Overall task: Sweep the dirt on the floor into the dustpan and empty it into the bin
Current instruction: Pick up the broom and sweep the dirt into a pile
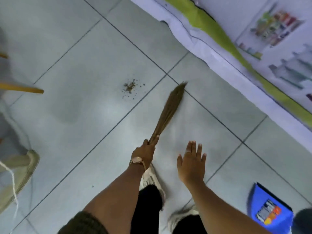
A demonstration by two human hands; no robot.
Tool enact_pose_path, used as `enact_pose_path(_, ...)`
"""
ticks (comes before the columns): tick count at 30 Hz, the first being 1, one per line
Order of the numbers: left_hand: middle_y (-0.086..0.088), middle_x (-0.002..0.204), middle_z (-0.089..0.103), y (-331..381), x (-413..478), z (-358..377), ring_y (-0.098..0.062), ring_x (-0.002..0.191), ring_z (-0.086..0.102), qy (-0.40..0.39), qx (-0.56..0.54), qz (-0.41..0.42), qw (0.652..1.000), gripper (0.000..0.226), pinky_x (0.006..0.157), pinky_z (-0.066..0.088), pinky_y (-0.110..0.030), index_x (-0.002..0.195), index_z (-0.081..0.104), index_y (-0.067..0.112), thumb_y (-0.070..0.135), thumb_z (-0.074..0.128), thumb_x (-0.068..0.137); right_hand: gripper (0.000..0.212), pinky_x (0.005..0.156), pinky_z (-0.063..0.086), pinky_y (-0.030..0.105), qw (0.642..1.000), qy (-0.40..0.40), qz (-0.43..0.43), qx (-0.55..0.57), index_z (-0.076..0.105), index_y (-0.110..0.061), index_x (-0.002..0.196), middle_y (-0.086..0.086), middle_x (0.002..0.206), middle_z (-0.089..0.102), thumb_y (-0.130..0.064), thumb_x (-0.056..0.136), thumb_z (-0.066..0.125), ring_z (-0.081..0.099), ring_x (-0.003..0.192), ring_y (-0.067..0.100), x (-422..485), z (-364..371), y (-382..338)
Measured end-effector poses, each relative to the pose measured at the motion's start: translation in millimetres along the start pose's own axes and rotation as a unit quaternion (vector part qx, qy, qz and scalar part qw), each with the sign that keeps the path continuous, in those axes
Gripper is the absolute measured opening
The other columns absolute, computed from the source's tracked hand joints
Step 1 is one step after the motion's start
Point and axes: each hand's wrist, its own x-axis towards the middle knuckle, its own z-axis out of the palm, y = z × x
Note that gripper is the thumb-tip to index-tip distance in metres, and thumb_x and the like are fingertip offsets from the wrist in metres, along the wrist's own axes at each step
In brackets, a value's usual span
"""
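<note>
A small pile of brown dirt (129, 86) lies on the pale grey tiled floor (81, 68). My left hand (145, 152), with a watch on the wrist, grips the base of a bundled straw broom (170, 110). Its bristle tip points up and right, touching the floor to the right of the dirt. My right hand (192, 161) hovers over the floor with fingers spread, holding nothing. A blue dustpan (270, 208) with a colourful label lies on the floor at the lower right, apart from both hands. No bin is in view.
A white banner with a green stripe and printed pictures (253, 48) lies along the upper right. Wooden legs (22, 88) reach in from the left edge. A beige object with a white cord (20, 171) sits at the lower left. My white shoes (152, 179) stand below the hands.
</note>
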Motion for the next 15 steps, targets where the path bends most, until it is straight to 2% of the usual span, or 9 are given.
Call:
enact_pose_path(2,-0.012,0.128,0.047,-23,13,7,-0.039,0.102,0.062,0.004,-0.012,-0.036,0.999,0.055,0.086,0.049,-0.045,0.152,0.003,0.042,0.031,0.029,0.104,0.067,0.122,0.011,0.049,1.000,-0.002,-0.021,-0.010,0.012,-0.004,0.152,0.011,0.162,0.012,-0.034,0.099,0.039,0.004,0.150,0.030,7,19,-18)
enact_pose_path(5,-0.015,0.122,0.051,-62,38,26,-0.040,0.103,0.062,0.022,-0.022,-0.060,0.998,0.055,0.090,0.050,-0.048,0.152,0.003,0.043,0.031,0.027,0.104,0.067,0.121,0.009,0.049,0.997,-0.023,-0.060,-0.037,0.009,-0.006,0.152,0.009,0.162,0.008,-0.032,0.098,0.038,0.002,0.151,0.029,31,51,-46)
enact_pose_path(10,-0.021,0.113,0.052,-127,74,61,-0.046,0.096,0.060,0.038,-0.077,-0.064,0.994,0.055,0.085,0.049,-0.049,0.149,0.005,0.049,0.034,0.029,0.102,0.068,0.122,0.005,0.048,0.990,-0.036,-0.111,-0.077,0.003,-0.007,0.153,0.007,0.163,0.003,-0.031,0.099,0.037,-0.003,0.151,0.026,82,98,-92)
enact_pose_path(15,-0.023,0.110,0.054,-156,97,79,-0.046,0.095,0.059,0.096,-0.137,-0.081,0.983,0.055,0.080,0.047,-0.047,0.149,0.005,0.050,0.035,0.031,0.102,0.067,0.123,0.003,0.048,0.982,-0.019,-0.157,-0.106,0.002,-0.008,0.153,0.007,0.163,0.001,-0.031,0.100,0.035,-0.005,0.151,0.026,117,118,-122)
